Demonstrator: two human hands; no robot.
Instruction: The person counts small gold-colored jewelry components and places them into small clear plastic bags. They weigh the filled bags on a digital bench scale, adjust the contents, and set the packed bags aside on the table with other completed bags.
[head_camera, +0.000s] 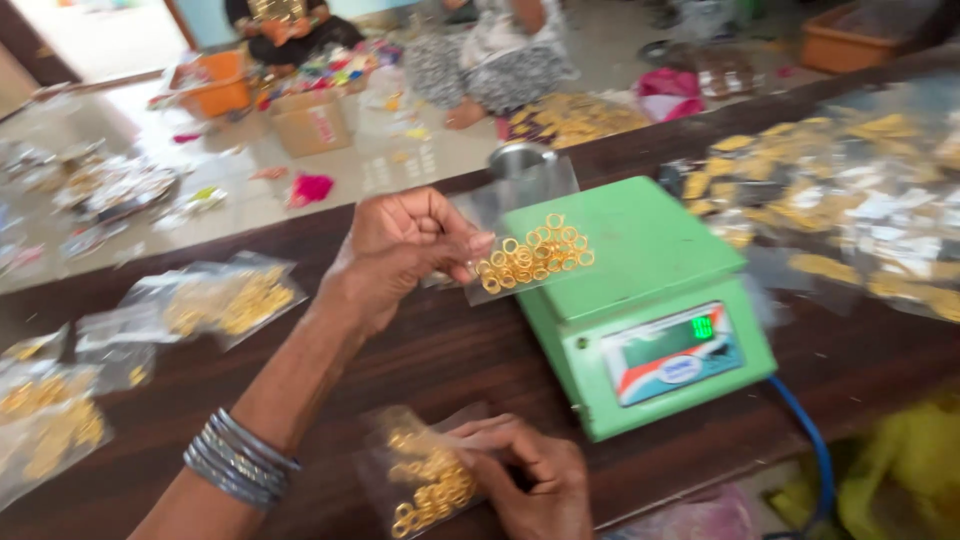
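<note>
1. On the green scale (640, 290), the left hand (400, 250) pinches the edge of a small clear bag of gold rings (530, 255), which lies on the scale's top plate.
2. Near the table's front edge, the right hand (535, 480) grips a second bag of rings (430, 485) flat against the wooden table (420, 350).
3. Filled bags (225, 300) lie to the left, so some appear finished.
4. A big heap of loose gold pieces in plastic (850, 200) sits to the right, so plenty seems left.
</note>
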